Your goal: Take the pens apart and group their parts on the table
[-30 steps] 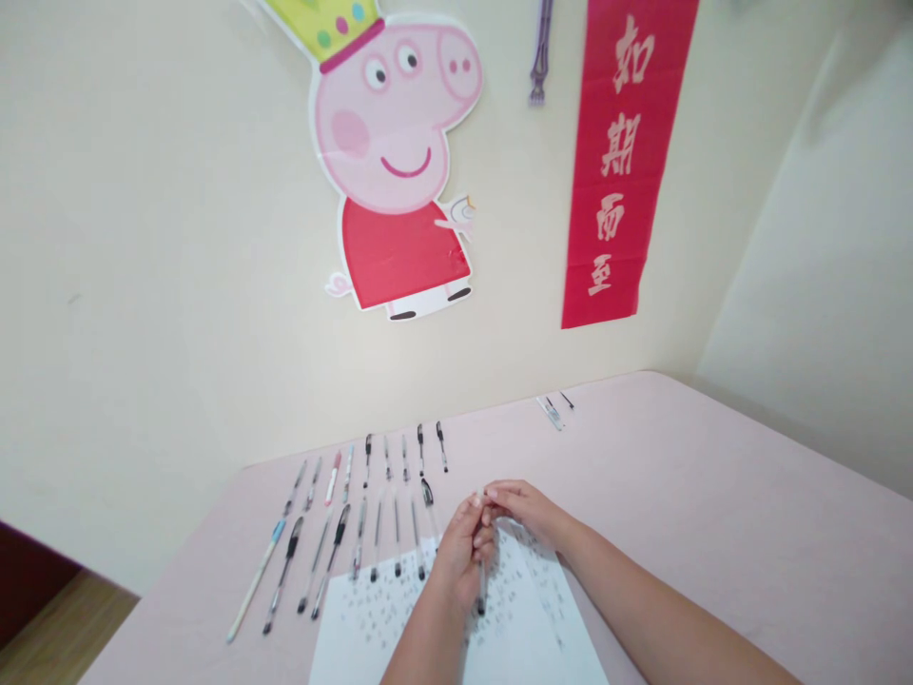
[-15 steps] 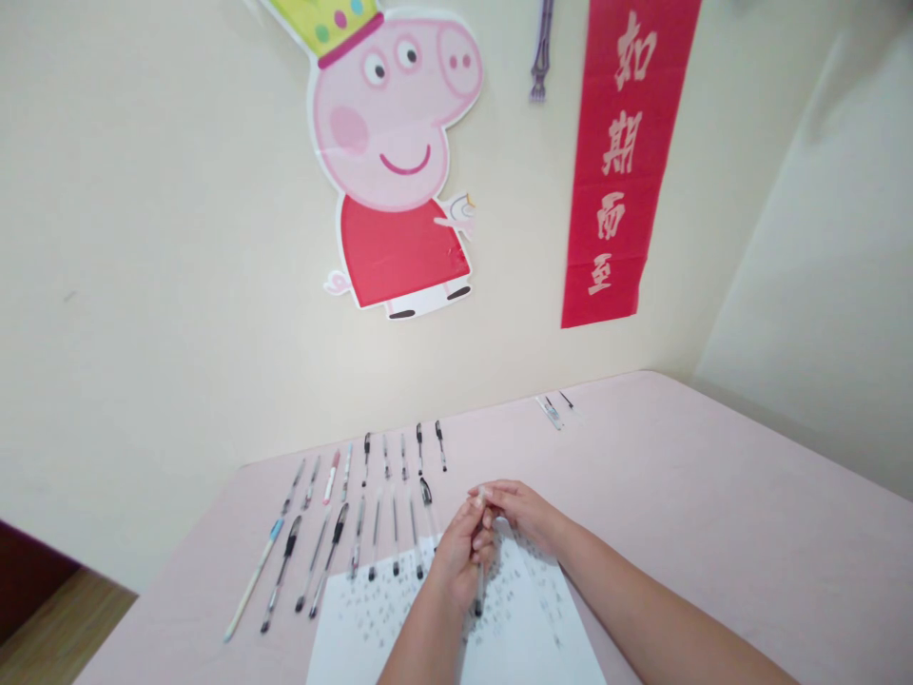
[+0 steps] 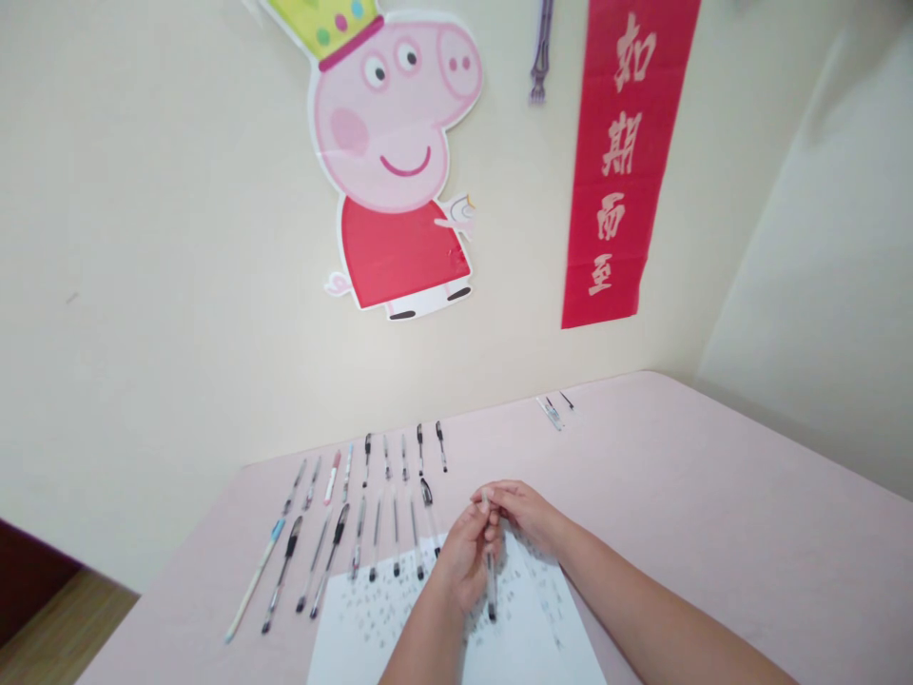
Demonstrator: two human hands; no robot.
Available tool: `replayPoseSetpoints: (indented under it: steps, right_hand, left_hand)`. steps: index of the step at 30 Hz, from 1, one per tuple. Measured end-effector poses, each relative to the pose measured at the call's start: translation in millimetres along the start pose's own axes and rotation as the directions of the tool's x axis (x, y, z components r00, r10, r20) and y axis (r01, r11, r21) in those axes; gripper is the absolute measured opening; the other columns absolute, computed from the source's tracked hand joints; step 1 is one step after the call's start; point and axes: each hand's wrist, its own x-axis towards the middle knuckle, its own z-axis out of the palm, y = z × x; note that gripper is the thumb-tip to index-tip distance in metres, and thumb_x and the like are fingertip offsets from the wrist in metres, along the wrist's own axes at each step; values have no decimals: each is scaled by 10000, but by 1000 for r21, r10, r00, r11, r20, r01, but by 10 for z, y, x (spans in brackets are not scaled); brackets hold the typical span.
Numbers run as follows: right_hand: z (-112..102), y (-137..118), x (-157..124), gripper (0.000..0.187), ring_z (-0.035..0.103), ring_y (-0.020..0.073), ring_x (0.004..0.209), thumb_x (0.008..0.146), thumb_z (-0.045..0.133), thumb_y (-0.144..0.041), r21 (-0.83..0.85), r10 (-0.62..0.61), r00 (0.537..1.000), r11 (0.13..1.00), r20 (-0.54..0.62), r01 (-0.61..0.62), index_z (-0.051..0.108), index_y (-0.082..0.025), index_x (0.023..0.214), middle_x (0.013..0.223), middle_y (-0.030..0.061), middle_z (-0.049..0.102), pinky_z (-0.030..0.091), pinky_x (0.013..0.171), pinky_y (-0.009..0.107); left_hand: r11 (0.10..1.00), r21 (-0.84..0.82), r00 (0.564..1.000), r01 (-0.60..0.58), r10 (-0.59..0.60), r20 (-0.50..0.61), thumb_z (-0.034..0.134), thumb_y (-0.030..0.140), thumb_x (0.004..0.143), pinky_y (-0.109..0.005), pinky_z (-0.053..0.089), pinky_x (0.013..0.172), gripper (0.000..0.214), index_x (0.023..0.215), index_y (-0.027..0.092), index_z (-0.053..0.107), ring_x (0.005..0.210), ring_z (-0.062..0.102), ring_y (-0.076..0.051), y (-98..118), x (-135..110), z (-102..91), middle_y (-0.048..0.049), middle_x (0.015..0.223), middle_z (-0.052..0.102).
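Pen of clear plastic with black near end (image 3: 492, 588) is clasped in the left hand (image 3: 465, 559) over white written-on paper (image 3: 357, 656), apparently for steadiness; the right hand (image 3: 524, 506) meets its far tip, pinch unclear. Slim pens (image 3: 341, 524) line the left of the pink tabletop (image 3: 713, 485), probably spaced for separation

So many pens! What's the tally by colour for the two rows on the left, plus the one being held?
Pink-and-white pen: 1
Pale blue-and-white pen: 1
Cream pen with blue cap: 1
Clear or clear-and-black pens in the rows: 15
Clear-and-black pen in the left hand: 1
Total: 19
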Motion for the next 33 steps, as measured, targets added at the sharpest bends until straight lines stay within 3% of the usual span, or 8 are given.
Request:
replayPoseSetpoints:
  steps: [4,8,15,22,28,33]
  right_hand:
    - [20,-24,-19,457,561,130,573,682,664,-509,-7,-9,1000,1000,4,9,678,-117,916,561,-5,588,420,630,281]
    - [23,-25,-22,453,575,141,607,700,652,-513,-7,-26,999,1000,32,27,679,-121,927,579,7,608,426,684,303]
    - [27,-14,-16,408,579,149,649,715,657,-481,3,-63,998,998,29,62,681,-119,901,602,22,629,421,731,315]
    - [60,-42,-40,398,572,145,617,702,668,-479,10,-51,999,999,8,51,678,-119,870,597,25,630,419,675,294]
    - [32,12,5,404,538,119,534,681,675,-495,41,-35,999,998,-22,36,677,-123,838,549,-7,579,404,570,257]
    - [5,-13,22,373,493,92,481,655,699,-502,127,-36,994,991,-105,49,661,-150,774,549,-31,539,381,526,237]
  left_hand:
    - [999,-30,999,31,-31,-8,668,242,751,-83,159,328,220,798,161,469,374,277,18,15,4,-26,69,593,414]
    - [999,-24,999,39,-40,-28,668,249,752,-81,136,321,226,796,162,464,359,256,20,42,-7,-29,75,571,398]
    - [979,-158,990,125,-133,-38,617,184,795,-67,133,314,157,792,154,463,344,264,24,77,-21,-13,77,550,392]
    - [977,-173,991,124,-132,-37,592,174,813,-66,149,310,118,798,147,478,343,270,23,66,-20,-38,75,546,395]
    - [999,-52,1000,14,-15,-11,637,263,784,-78,192,318,178,826,132,525,373,299,20,6,-17,-31,47,611,457]
    - [999,4,999,49,-49,-14,664,275,757,-81,194,319,212,785,102,544,383,300,28,5,-34,-12,23,648,483]
